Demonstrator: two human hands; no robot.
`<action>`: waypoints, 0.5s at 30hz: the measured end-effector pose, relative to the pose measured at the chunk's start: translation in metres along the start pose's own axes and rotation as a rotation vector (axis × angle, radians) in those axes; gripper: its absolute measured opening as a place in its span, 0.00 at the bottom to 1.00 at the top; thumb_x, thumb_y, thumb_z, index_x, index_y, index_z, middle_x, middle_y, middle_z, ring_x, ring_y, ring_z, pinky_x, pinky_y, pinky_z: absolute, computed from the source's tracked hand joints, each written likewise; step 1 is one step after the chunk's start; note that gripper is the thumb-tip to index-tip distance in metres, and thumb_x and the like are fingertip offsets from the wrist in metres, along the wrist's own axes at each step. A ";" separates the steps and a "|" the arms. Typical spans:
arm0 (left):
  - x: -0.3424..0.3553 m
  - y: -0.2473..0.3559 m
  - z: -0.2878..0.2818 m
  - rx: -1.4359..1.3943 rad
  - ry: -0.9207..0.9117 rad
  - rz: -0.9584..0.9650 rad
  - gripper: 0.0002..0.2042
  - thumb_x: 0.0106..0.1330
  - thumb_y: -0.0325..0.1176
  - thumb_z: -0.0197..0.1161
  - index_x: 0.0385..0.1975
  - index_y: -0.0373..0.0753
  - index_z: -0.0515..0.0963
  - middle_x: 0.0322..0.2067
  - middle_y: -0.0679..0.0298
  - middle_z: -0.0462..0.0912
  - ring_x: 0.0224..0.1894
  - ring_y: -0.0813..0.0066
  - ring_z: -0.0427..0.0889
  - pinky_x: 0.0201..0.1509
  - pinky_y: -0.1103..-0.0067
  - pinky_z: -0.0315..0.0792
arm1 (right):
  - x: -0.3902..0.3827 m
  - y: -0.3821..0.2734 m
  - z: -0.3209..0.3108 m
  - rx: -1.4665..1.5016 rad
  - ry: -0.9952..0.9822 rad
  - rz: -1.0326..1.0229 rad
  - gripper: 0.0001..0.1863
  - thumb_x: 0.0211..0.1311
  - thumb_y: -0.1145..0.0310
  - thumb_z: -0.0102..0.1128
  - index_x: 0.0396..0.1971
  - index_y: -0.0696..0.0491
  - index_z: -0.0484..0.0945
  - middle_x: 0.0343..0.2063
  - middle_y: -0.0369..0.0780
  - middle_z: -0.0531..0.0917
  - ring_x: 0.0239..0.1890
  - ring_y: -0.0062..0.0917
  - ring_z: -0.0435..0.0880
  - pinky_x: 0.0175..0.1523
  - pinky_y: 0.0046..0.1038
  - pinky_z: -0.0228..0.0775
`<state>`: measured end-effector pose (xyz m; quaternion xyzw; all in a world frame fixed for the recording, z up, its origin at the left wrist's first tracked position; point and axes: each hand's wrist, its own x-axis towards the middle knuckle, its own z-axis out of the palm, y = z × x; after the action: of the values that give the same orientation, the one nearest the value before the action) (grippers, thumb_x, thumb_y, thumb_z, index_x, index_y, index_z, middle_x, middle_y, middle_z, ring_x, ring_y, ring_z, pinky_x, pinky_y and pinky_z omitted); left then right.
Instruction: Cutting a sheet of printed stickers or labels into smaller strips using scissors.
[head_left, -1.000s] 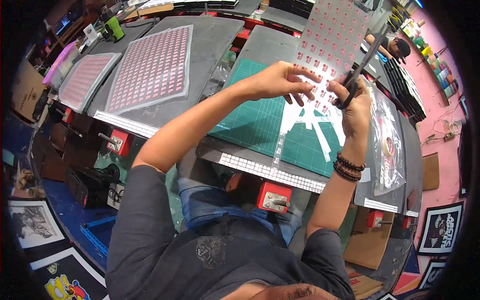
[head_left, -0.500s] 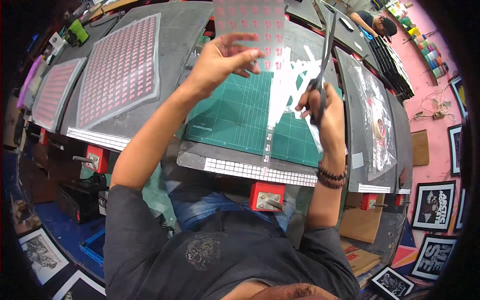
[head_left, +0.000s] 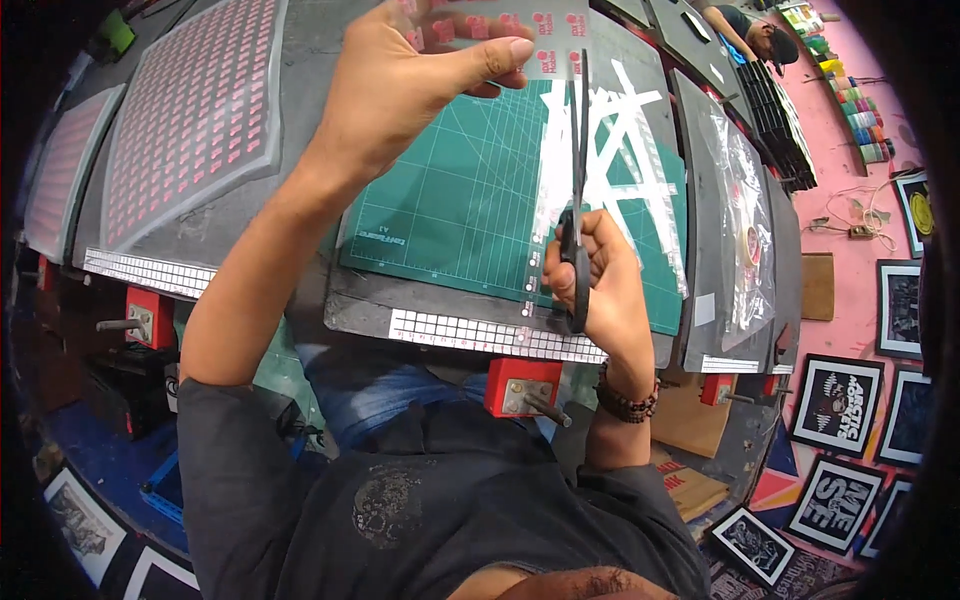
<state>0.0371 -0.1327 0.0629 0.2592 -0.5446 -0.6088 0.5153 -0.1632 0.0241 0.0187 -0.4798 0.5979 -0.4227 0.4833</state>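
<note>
Between the thumb and fingers of my left hand (head_left: 400, 85) is a translucent sheet (head_left: 548, 35) with rows of small red prints; its upper part runs out of the picture. Fingers show blurrily through it. My right hand (head_left: 608, 285) is closed round the handles of black scissors (head_left: 580, 165). Their long blades point away from me, nearly together, and the tips overlap the sheet's lower right corner in this view. Below lies a green cutting mat (head_left: 440, 210) bearing a loose heap of white cut strips (head_left: 625, 140). A narrow clear strip with pale marks (head_left: 530, 285) hangs over its near edge.
Larger sheets of red prints (head_left: 190, 120) lie on the boards at left. At right a board carries clear plastic film (head_left: 740, 200) and a tape roll (head_left: 752, 250). Red clamps (head_left: 522, 388) jut from the near edges. A co-worker (head_left: 745, 40) bends over black racks at far right.
The scissors have moved left and nearer me, their blades now beside the sheet's edge. My left hand and the sheet have risen up and left in view. The whole view has shifted slightly.
</note>
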 end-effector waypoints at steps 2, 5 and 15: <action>-0.003 0.002 0.003 0.006 -0.007 -0.002 0.24 0.63 0.27 0.70 0.57 0.29 0.69 0.39 0.51 0.84 0.37 0.70 0.87 0.39 0.78 0.83 | 0.006 0.001 0.001 -0.031 -0.004 -0.002 0.22 0.53 0.72 0.75 0.40 0.58 0.68 0.28 0.33 0.78 0.29 0.10 0.73 0.32 0.14 0.66; -0.006 0.006 0.007 0.016 -0.021 0.011 0.24 0.64 0.27 0.69 0.57 0.27 0.69 0.39 0.50 0.84 0.38 0.69 0.87 0.40 0.78 0.84 | 0.012 -0.004 0.006 -0.037 -0.005 -0.038 0.23 0.53 0.70 0.76 0.40 0.58 0.68 0.28 0.33 0.77 0.29 0.10 0.74 0.33 0.14 0.66; -0.008 0.003 0.004 0.028 -0.074 0.036 0.23 0.64 0.25 0.69 0.57 0.27 0.70 0.39 0.50 0.84 0.39 0.70 0.87 0.41 0.79 0.84 | 0.024 -0.008 0.012 -0.009 -0.006 -0.109 0.24 0.55 0.66 0.77 0.41 0.59 0.69 0.28 0.34 0.78 0.30 0.11 0.76 0.34 0.15 0.69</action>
<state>0.0373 -0.1233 0.0649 0.2340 -0.5763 -0.6008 0.5021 -0.1519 -0.0016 0.0207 -0.5151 0.5712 -0.4443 0.4594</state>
